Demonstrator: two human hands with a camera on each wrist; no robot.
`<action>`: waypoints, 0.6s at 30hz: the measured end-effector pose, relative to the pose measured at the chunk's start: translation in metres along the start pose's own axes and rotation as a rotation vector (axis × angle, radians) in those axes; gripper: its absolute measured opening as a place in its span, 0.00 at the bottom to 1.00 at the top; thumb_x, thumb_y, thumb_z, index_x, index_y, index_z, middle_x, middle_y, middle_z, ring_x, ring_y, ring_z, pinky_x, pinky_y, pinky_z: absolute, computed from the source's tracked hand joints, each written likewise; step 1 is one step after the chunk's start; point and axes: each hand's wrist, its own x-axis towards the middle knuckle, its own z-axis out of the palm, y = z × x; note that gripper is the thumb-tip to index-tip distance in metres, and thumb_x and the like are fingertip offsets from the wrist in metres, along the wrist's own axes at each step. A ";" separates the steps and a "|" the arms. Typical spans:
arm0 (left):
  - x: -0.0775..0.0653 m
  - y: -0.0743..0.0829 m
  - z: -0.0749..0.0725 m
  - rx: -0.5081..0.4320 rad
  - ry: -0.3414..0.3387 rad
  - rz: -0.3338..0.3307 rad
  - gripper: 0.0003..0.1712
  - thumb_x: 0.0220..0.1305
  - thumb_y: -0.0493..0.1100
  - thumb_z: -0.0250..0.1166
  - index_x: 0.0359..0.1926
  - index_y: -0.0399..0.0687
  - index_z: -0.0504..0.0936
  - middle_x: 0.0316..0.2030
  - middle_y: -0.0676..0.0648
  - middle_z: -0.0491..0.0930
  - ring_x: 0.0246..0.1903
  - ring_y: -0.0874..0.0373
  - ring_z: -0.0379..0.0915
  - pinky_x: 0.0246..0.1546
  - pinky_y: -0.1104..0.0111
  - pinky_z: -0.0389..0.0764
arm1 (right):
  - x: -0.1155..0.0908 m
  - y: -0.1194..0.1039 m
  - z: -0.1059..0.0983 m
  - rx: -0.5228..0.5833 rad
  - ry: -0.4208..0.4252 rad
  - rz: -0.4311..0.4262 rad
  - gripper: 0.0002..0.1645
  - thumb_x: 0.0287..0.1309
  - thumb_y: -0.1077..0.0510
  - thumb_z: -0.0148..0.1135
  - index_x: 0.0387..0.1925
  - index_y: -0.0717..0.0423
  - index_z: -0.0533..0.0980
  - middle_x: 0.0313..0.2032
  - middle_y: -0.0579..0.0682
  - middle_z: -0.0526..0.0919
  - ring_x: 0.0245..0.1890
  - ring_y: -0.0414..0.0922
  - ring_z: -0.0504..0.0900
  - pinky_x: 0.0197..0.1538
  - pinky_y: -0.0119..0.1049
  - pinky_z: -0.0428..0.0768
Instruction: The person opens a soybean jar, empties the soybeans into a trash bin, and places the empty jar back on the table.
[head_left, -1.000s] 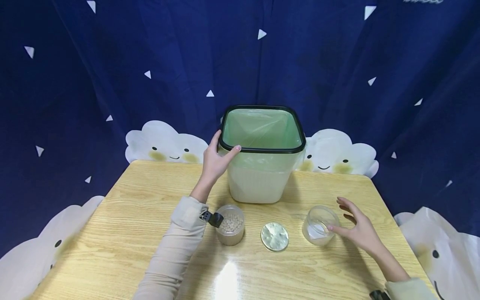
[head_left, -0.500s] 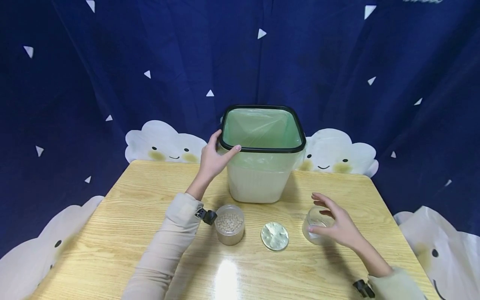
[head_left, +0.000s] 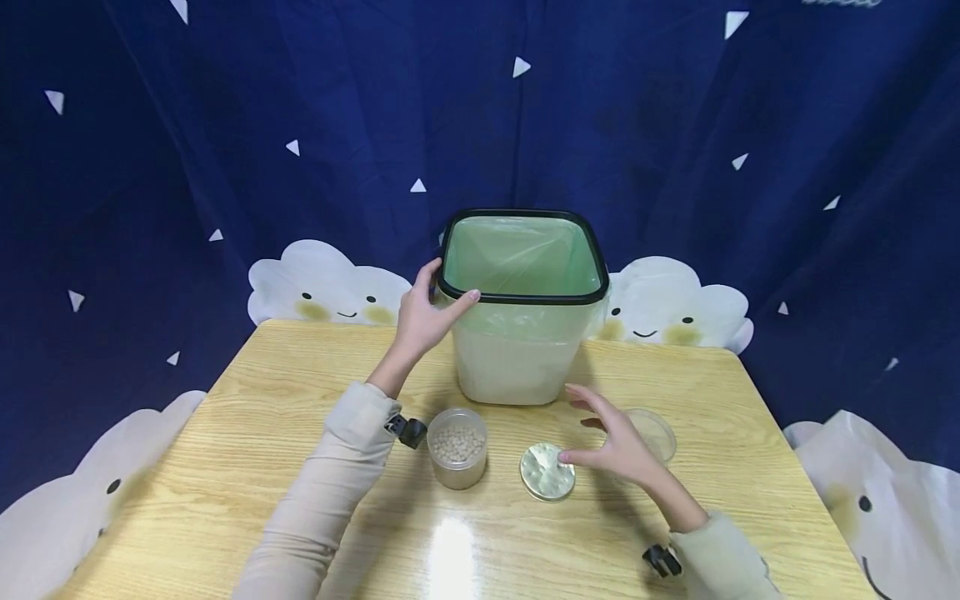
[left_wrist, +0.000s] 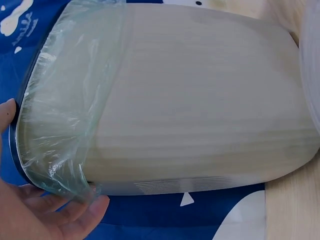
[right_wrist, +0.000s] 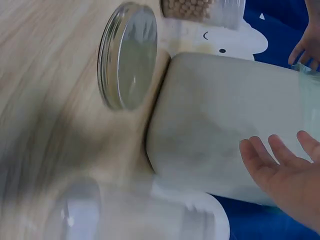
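Note:
A white trash can [head_left: 501, 367] with a black rim and a green plastic liner [left_wrist: 65, 125] stands at the table's back. My left hand [head_left: 422, 321] holds its front left corner at the rim, thumb on the front and fingers round the side. My right hand [head_left: 617, 446] is in the air with fingers spread, holding nothing. Its thumb overlaps the silvery round lid [head_left: 543, 477] in the head view. Behind that hand, a clear jar [head_left: 662, 429] is partly hidden. Another clear jar [head_left: 457, 477], full of small pale balls, stands left of the lid.
The wooden table [head_left: 315, 367] carries everything. Behind it hangs a dark blue curtain [head_left: 360, 100] with white triangles and cloud faces. A black wrist camera [head_left: 407, 431] on my left sleeve is close to the full jar.
My right hand has moved left, from beside the clear jar, across it and over to the lid. My left hand stays at the can's rim while its forearm shifts slightly left.

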 end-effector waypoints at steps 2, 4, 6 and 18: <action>0.000 -0.001 0.000 0.001 -0.007 -0.002 0.45 0.51 0.56 0.66 0.65 0.44 0.59 0.60 0.38 0.65 0.57 0.49 0.63 0.56 0.60 0.66 | 0.004 0.000 0.007 0.032 -0.014 0.022 0.51 0.34 0.65 0.75 0.61 0.69 0.59 0.54 0.65 0.69 0.52 0.59 0.68 0.48 0.52 0.74; 0.001 -0.001 -0.001 0.002 -0.014 -0.005 0.45 0.51 0.57 0.66 0.65 0.45 0.59 0.61 0.38 0.64 0.57 0.49 0.64 0.56 0.60 0.66 | 0.008 0.002 0.015 0.050 -0.031 0.041 0.51 0.34 0.64 0.75 0.61 0.69 0.59 0.55 0.66 0.68 0.52 0.59 0.68 0.48 0.53 0.73; 0.001 -0.002 -0.001 0.004 -0.018 -0.007 0.45 0.51 0.57 0.66 0.65 0.45 0.58 0.60 0.38 0.64 0.56 0.48 0.65 0.55 0.59 0.67 | 0.011 -0.002 0.023 0.057 -0.049 0.055 0.51 0.34 0.65 0.75 0.61 0.71 0.58 0.55 0.67 0.68 0.52 0.61 0.68 0.48 0.54 0.73; 0.001 -0.001 -0.003 0.039 -0.025 0.000 0.46 0.51 0.58 0.66 0.66 0.46 0.58 0.59 0.37 0.65 0.55 0.47 0.66 0.53 0.58 0.68 | 0.025 -0.014 0.055 0.099 -0.119 0.113 0.56 0.34 0.63 0.75 0.63 0.72 0.53 0.56 0.69 0.65 0.54 0.64 0.67 0.50 0.54 0.71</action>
